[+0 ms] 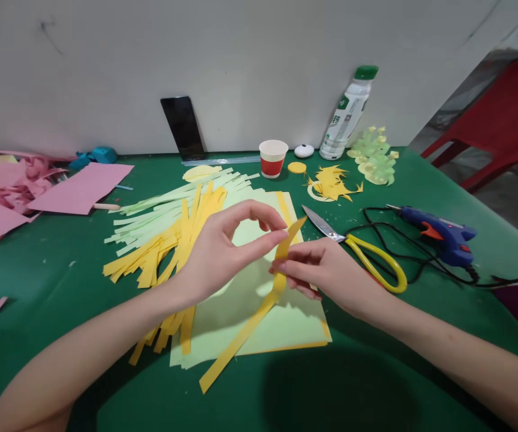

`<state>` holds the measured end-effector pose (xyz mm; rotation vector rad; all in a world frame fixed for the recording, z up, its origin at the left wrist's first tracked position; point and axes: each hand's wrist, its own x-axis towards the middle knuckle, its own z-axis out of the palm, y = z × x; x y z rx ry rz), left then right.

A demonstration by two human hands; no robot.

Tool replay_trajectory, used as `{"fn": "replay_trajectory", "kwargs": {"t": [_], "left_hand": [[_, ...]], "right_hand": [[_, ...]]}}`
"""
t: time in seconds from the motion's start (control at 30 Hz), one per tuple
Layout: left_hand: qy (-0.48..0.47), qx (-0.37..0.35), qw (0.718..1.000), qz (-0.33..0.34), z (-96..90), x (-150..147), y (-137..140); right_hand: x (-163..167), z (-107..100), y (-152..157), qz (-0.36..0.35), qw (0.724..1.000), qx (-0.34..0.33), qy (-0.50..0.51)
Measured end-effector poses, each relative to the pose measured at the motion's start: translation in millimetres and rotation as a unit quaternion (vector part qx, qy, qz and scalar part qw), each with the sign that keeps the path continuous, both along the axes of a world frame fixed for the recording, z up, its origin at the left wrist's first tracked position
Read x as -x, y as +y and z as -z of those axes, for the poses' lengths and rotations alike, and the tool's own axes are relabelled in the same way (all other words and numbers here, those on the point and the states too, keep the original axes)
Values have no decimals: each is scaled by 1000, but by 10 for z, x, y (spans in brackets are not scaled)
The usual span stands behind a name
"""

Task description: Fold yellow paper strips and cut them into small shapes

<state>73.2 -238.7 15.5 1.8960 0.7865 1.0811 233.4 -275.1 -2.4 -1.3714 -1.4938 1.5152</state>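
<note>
A long yellow paper strip (252, 318) hangs between my hands, its lower end slanting down to the left past the sheets' front edge. My right hand (326, 270) grips it near the middle between thumb and fingers. At its upper part, the thumb and index finger of my left hand (227, 246) pinch the left edge. Below lie stacked pale green paper sheets (250, 336) with yellow paper peeking out. Many cut yellow strips (164, 252) lie left, partly behind my left hand, beside pale green strips (151, 219). Scissors (376, 258) with yellow handles rest beyond my right hand.
A blue glue gun (441, 231) with a black cord lies right. Behind stand a paper cup (272, 161), a leaning bottle (348, 114) and a phone (182, 126). Yellow cut-paper pieces (331, 183) and green paper curls (375, 157) lie back right; pink paper (83, 189) lies left.
</note>
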Motion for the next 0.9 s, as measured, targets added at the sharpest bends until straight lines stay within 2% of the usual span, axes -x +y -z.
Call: {"fn": "replay_trajectory", "kwargs": {"t": [0.13, 0.33, 0.43, 0.53, 0.6, 0.7, 0.8, 0.9], "left_hand": [[71, -127, 989, 4, -33, 60, 11], [80, -168, 983, 9, -15, 69, 37], [91, -216, 972, 2, -50, 87, 12], [100, -250, 963, -24, -86, 103, -25], [98, -240, 965, -35, -84, 93, -46], [87, -187, 978, -19, -37, 43, -70], [68, -96, 993, 28, 26, -4, -96], [41, 7, 996, 82, 59, -10, -125]], "right_hand": [[7, -12, 1, -7, 1000, 5, -5], [16, -42, -7, -12, 1000, -1, -10], [-9, -45, -5, 18, 999, -3, 36], [-59, -71, -3, 69, 986, -24, 147], [-86, -104, -3, 87, 973, -32, 212], [-96, -141, -6, 90, 963, -50, 247], [-83, -135, -10, 93, 965, -71, 233], [-77, -113, -20, 109, 974, -93, 176]]}}
